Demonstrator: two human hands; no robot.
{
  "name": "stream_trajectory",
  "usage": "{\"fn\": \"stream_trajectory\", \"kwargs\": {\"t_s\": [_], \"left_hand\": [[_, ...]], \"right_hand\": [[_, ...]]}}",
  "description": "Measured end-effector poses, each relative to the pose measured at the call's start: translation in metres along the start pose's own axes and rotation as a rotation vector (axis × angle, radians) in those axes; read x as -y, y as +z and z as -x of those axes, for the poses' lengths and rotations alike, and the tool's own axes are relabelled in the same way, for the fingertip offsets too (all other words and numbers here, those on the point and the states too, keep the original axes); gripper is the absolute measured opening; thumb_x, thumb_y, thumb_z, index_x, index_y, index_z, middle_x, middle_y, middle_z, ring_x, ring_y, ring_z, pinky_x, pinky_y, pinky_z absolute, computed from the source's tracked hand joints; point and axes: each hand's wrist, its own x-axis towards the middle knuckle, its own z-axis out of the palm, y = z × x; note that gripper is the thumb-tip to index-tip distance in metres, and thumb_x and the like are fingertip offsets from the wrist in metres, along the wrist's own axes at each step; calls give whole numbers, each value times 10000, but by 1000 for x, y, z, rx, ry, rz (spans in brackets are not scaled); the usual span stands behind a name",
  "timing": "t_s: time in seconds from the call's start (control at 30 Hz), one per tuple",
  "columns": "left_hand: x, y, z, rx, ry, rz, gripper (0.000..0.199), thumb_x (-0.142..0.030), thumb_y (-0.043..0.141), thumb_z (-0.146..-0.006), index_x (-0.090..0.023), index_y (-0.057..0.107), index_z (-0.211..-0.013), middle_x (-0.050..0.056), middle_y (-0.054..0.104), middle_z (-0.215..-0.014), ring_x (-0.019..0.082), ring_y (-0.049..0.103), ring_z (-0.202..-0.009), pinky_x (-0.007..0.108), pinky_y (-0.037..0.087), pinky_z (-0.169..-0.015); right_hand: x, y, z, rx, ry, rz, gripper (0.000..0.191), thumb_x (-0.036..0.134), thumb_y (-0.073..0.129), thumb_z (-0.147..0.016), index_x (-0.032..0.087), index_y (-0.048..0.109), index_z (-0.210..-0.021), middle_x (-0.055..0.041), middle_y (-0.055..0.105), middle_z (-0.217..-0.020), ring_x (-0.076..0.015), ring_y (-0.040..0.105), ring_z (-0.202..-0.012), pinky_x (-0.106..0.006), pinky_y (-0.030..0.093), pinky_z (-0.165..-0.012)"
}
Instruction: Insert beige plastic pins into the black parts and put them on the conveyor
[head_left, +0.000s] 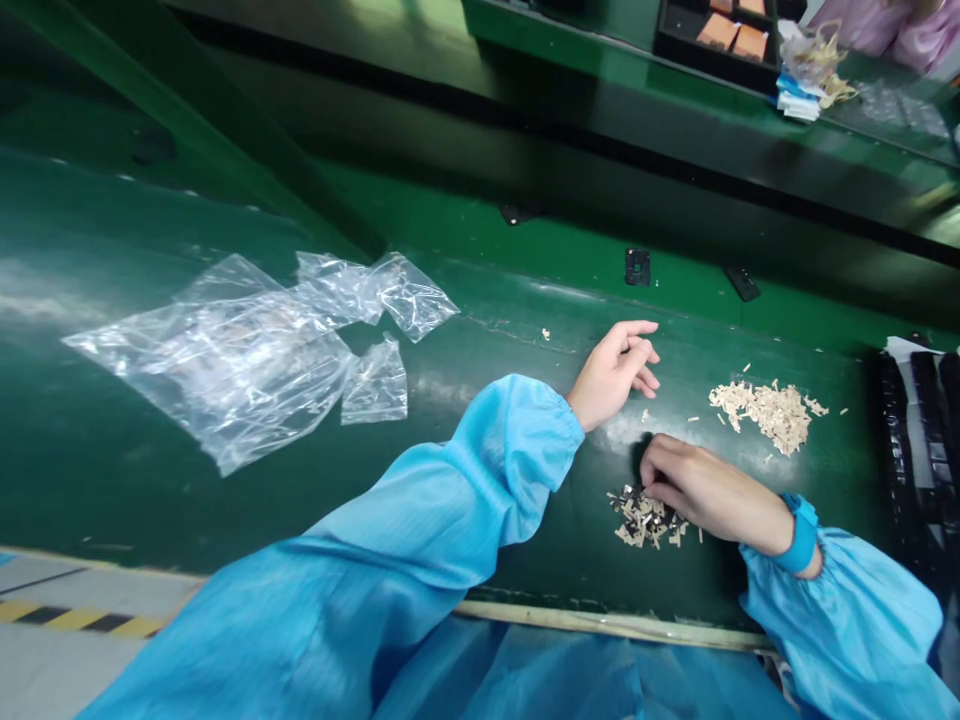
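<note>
My right hand [690, 483] rests at the upper edge of a small pile of mixed dark and cream-coloured pieces [646, 522]. Its thumb and fingers are pinched together over the pile, and whatever lies between the tips is hidden. Above and left of it, my left hand [613, 372] hovers or rests over the green tabletop [480, 420] with fingers loosely stretched and nothing in them. A tiny cream piece [645, 415] lies just below those fingers. To the right is a larger heap of cream-coloured small pieces [776, 412], with a few strays around it.
Crumpled clear plastic bags [255, 360] spread over the left side. Black trays [896, 430] stand at the right edge. Flat black parts [637, 267] lie along the back strip. A raised shelf holds a box of orange blocks [720, 32]; a person's pink sleeve [870, 25] shows beyond.
</note>
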Motion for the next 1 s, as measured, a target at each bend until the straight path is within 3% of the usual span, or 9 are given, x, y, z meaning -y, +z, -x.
{"fn": "stream_trajectory", "kwargs": {"t_s": [0.17, 0.33, 0.4, 0.5, 0.6, 0.73, 0.8, 0.9, 1.0], "left_hand": [[0, -1, 0, 9, -3, 3, 311, -361, 585, -965, -176, 546, -1213, 2, 574, -892, 83, 635, -588, 228, 574, -539], [0, -1, 1, 60, -13, -68, 223, -312, 550, -970, -163, 587, -1132, 13, 598, -858, 98, 640, -617, 230, 558, -561], [-2, -2, 8, 143, -16, -192, 170, -274, 516, -974, -163, 610, -1063, 27, 636, -852, 115, 653, -659, 240, 555, -598], [-8, -7, 31, 241, 23, -551, 148, -248, 511, -972, -197, 649, -953, 24, 702, -838, 141, 659, -707, 266, 535, -682], [-15, -14, 60, 273, 96, -870, 161, -242, 520, -975, -240, 680, -958, 8, 732, -878, 164, 654, -751, 294, 501, -759], [-15, -18, 85, 289, 95, -965, 131, -317, 670, -913, -246, 697, -1021, 3, 713, -803, 176, 632, -704, 296, 483, -721], [-13, -17, 89, 256, 85, -973, 190, -324, 748, -857, -241, 695, -1020, 2, 715, -811, 174, 627, -699, 294, 483, -714], [-11, -15, 86, 220, 48, -1011, 105, -266, 730, -868, -232, 709, -964, -8, 704, -794, 160, 624, -709, 277, 479, -723], [-16, -18, 82, 277, -19, -1015, 58, -256, 702, -886, -229, 743, -916, -20, 691, -750, 146, 628, -707, 250, 467, -708]], "right_hand": [[-15, -11, -6, 48, 65, -266, 84, 217, 651, -945, 216, 653, -861, 41, 607, -679, -120, 528, -579, -233, 404, -536], [-25, -4, -9, -5, 174, -509, 142, 317, 639, -951, 195, 654, -880, 57, 552, -604, -104, 477, -526, -211, 371, -477], [-27, -1, -9, -28, 230, -602, 167, 342, 644, -941, 187, 632, -881, 59, 546, -602, -96, 480, -512, -199, 374, -461], [-28, 2, -9, -56, 277, -699, 184, 364, 642, -938, 187, 607, -901, 71, 528, -581, -84, 469, -476, -179, 367, -425], [-31, 6, -10, -94, 280, -752, 180, 367, 648, -933, 193, 603, -918, 80, 522, -574, -80, 474, -465, -167, 378, -405], [-35, 13, -9, -127, 252, -743, 161, 357, 644, -937, 202, 605, -915, 73, 535, -587, -87, 501, -466, -171, 406, -394], [-37, 16, -8, -125, 233, -693, 134, 336, 636, -942, 208, 611, -913, 69, 541, -596, -88, 502, -468, -174, 411, -396], [-39, 18, -8, -106, 230, -661, 87, 298, 629, -939, 216, 609, -918, 70, 541, -598, -88, 515, -475, -173, 422, -406], [-39, 17, -10, -104, 258, -701, 89, 300, 639, -926, 217, 608, -926, 63, 553, -618, -91, 538, -493, -175, 437, -405]]}}
